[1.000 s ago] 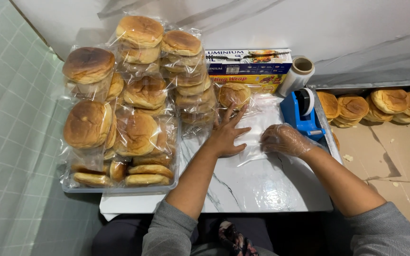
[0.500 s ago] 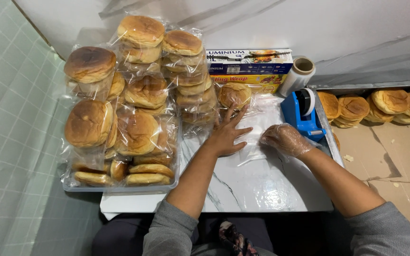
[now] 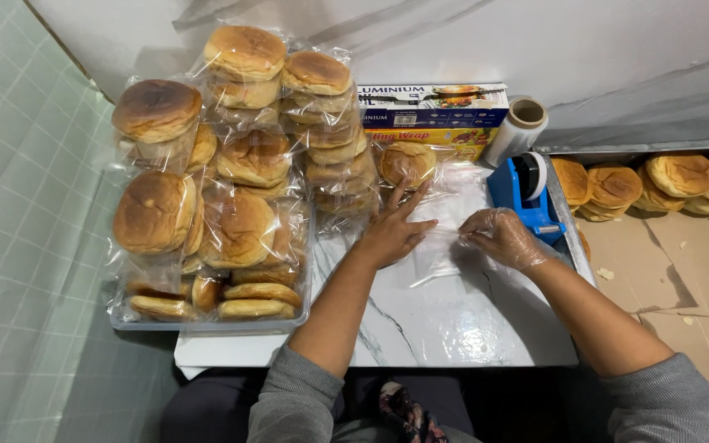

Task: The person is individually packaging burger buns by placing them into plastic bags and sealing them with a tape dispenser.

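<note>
White marble-patterned counter [image 3: 420,328] with grey veins sits against a pale wall, with green tiled wall to the left; on its left side a heap of clear plastic bags of golden-brown round buns [image 3: 223,180] rises in stacks, resting in a clear tray [image 3: 207,326] at the counter's left edge. At the back lie two long cardboard boxes of foil and wrap [image 3: 434,116], one blue above one yellow, with a roll of clear film [image 3: 516,130] leaning just beside them; a blue tape dispenser [image 3: 527,193] stands at the right edge; beyond it, lower down, loose brown buns [image 3: 650,182] lie in a row on flattened brown cardboard [image 3: 674,262].

In the middle of the counter a clear plastic bag [image 3: 445,238] lies flat, with one browned round bun [image 3: 408,162] inside its far end, close to the boxes; the left hand [image 3: 395,230], bare, presses flat on the bag with fingers spread apart, fingertips reaching just short of the bun; the right hand [image 3: 502,238], in a thin transparent glove, has its fingers drawn together, pinching the bag's near right edge; the two hands are near each other, apart; grey sleeves cover both forearms lower down.
</note>
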